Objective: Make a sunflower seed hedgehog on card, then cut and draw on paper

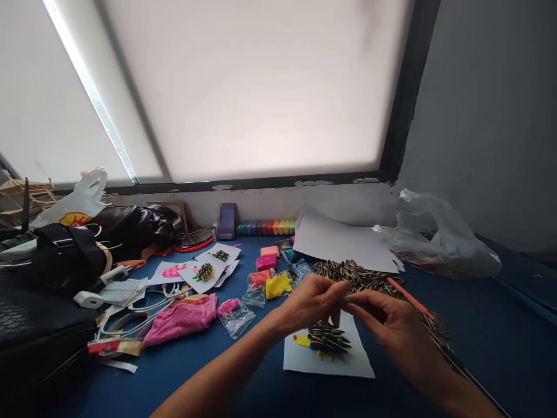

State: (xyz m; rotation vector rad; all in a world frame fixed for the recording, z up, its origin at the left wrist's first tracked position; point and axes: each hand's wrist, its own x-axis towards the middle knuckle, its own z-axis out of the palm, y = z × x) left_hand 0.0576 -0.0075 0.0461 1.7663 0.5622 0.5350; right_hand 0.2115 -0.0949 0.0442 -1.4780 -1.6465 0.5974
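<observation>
One blue table (174,361) fronts pale blinds (261,98) — left hand (314,301), grip unclear; right hand (395,320) pinching something green (350,301).

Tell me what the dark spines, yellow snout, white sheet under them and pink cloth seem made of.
Dark spines: probably sunflower seeds; striped, pointed, like the seed heap.
Yellow snout: likely modelling clay; opaque, matte, rounded.
White sheet: apparently paper or thin card; matte, flat, thin-edged.
Pink cloth: textile, perhaps towelling; the surface looks fuzzy, with soft folds.
</observation>
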